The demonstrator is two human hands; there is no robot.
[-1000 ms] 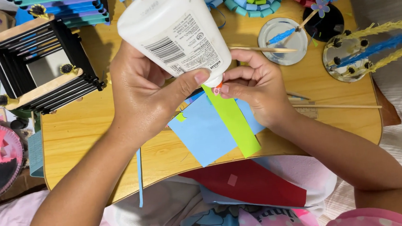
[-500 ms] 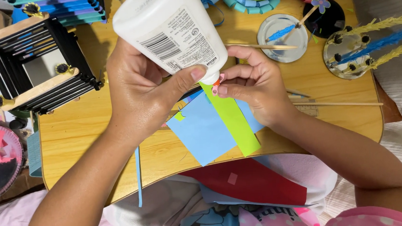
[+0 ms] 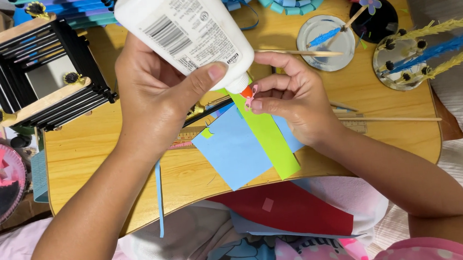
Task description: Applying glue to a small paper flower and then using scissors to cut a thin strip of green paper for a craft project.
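My left hand (image 3: 154, 97) gripped the white glue bottle (image 3: 183, 34) tipped nozzle-down above the wooden tabletop (image 3: 350, 144) near its far edge, while my right hand (image 3: 294, 102) pinched the orange nozzle tip (image 3: 247, 91), just over the green paper strip (image 3: 267, 138).

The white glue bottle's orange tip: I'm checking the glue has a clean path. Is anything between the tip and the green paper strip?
Only the right hand's fingertips, pinching at the orange tip of the white glue bottle held by the left hand. The green paper strip lies just beneath.
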